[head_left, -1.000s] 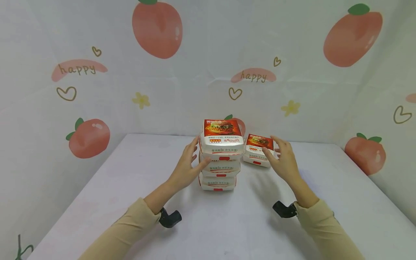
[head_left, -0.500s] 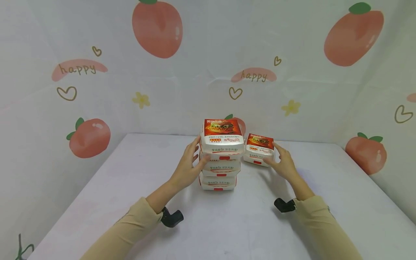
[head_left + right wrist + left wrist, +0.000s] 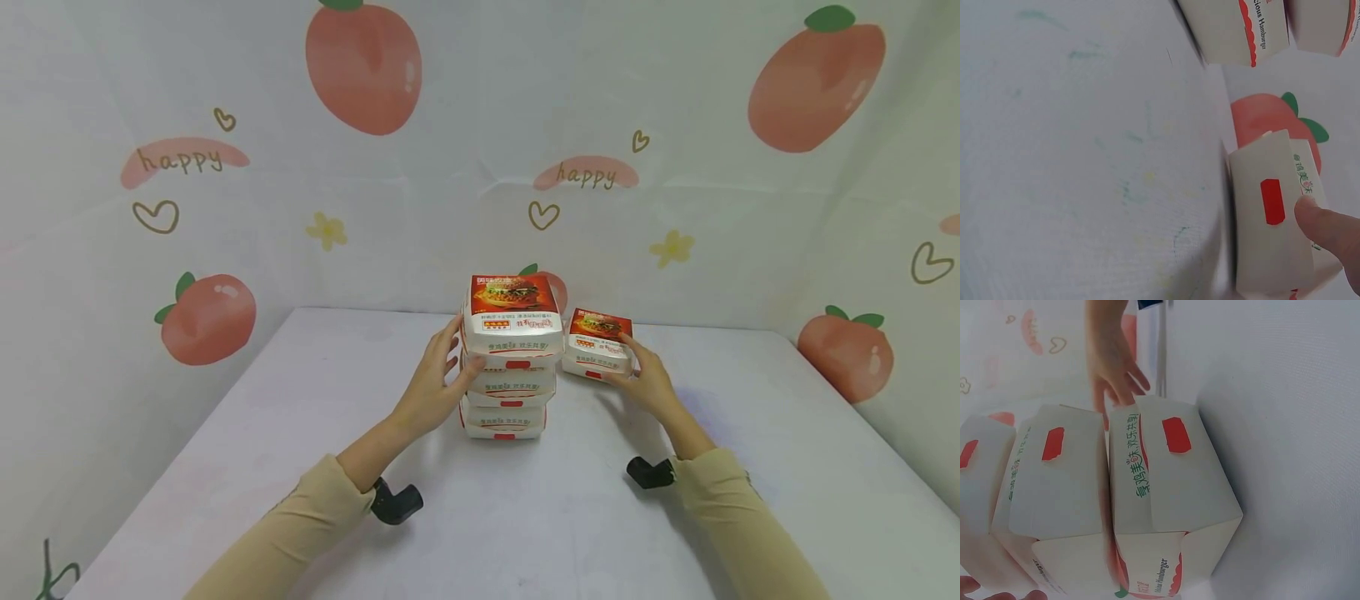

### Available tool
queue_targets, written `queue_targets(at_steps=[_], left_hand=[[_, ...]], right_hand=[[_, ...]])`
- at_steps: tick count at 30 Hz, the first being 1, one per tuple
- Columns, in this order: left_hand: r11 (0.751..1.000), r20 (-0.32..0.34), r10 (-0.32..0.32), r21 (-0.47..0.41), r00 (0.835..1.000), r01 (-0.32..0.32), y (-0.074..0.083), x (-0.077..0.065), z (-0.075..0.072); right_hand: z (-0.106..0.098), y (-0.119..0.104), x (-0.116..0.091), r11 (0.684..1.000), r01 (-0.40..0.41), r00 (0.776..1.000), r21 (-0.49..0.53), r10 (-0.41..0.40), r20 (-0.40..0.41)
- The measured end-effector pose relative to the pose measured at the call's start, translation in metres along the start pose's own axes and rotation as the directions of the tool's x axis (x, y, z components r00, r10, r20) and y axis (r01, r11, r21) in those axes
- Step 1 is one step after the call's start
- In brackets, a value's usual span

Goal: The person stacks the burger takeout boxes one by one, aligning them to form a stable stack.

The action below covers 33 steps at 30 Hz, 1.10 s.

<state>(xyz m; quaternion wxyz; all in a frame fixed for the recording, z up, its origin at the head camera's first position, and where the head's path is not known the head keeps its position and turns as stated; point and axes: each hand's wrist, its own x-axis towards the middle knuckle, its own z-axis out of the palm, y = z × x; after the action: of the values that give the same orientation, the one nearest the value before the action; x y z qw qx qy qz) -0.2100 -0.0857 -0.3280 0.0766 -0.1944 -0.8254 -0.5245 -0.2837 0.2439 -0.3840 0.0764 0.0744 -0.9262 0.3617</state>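
Head view: left hand (image 3: 429,390) spread against carton stack (image 3: 513,387), right hand (image 3: 649,380) pinching lone carton (image 3: 596,343), likely light, crushable, best held by opposite sides

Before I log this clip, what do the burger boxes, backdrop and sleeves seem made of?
The stacked burger boxes and lone burger box look like thin printed paperboard, slightly glossy on top: crisp folded edges and flat flaps show. The backdrop is probably matte fabric, given its faint creases, though plastic sheeting is possible. The sleeves look like matte cloth, from their soft folds; fibre unclear.
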Motion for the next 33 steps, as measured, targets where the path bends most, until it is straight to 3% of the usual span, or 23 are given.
queue_targets(at_steps=[18,33], left_hand=[[1.0,-0.004,0.003,0.005,1.0,-0.003,0.002,-0.002,0.0],[1.0,-0.006,0.008,0.005,1.0,-0.008,0.003,-0.002,-0.001]], right_hand=[[0.001,-0.003,-0.003,0.998,-0.057,0.998,-0.017,0.057,0.003],[-0.016,-0.013,-0.009,0.998,-0.055,0.998,0.014,0.055,-0.027]])
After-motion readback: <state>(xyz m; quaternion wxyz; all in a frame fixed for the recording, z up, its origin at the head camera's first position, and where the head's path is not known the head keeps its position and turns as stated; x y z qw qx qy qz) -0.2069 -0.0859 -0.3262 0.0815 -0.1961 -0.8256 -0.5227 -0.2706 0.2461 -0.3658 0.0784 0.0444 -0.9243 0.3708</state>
